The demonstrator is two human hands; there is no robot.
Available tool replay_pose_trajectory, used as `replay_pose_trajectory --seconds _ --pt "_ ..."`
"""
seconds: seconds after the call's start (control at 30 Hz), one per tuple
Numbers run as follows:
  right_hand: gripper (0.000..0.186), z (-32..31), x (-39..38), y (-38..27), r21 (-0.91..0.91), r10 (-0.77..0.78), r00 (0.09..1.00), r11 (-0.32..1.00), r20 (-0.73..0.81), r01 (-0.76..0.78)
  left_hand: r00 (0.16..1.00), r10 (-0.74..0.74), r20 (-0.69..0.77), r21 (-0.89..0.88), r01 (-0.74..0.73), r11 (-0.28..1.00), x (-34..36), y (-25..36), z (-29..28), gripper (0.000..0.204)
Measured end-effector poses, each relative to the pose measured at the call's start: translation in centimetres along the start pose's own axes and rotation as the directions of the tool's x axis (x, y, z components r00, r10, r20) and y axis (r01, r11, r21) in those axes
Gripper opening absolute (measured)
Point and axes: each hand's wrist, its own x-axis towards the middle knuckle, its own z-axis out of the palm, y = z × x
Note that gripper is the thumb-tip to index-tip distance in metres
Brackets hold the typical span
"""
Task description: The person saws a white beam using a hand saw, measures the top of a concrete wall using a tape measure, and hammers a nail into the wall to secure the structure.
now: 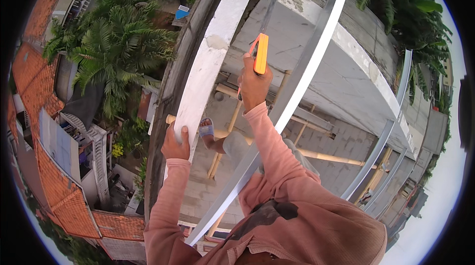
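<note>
Tiled rooftops (54, 210) and a palm (109, 42) are spreading out below the person's left, while bamboo poles (341, 158) are crossing the space beneath. Near my end of a long white slab (205, 62), the left hand (176, 144) is gripping its left edge, thumb lying on the top face, the other fingertips hidden from me. Fingers of the right hand (256, 84) are closing around the yellow-and-orange handle of a long-bladed tool (262, 52), which the person is holding between the slab's right edge and a slanting metal beam (316, 52). Its narrow grey blade is pointing away from the person, its long axis leaning slightly right toward the far end.
</note>
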Motion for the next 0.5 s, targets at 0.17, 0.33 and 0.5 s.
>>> replay_pose_trajectory --seconds 0.17,0.33,0.5 --pt "0.025 -0.9 -0.6 0.1 -0.071 0.042 0.999 0.997 -0.016 -0.043 1.0 0.007 0.015 0.014 -0.007 1.0 0.0 0.0 -0.3 0.045" --pt "0.025 -0.6 -0.7 -0.1 -0.157 -0.038 0.999 0.987 0.037 0.043 1.0 -0.006 0.028 0.0 0.006 1.0 -0.2 0.5 -0.6 0.046" --pt "0.026 0.6 -2.7 -1.2 -0.038 0.075 0.997 0.996 0.004 -0.075 1.0 0.017 0.01 0.016 -0.017 1.0 0.0 0.0 -0.2 0.046"
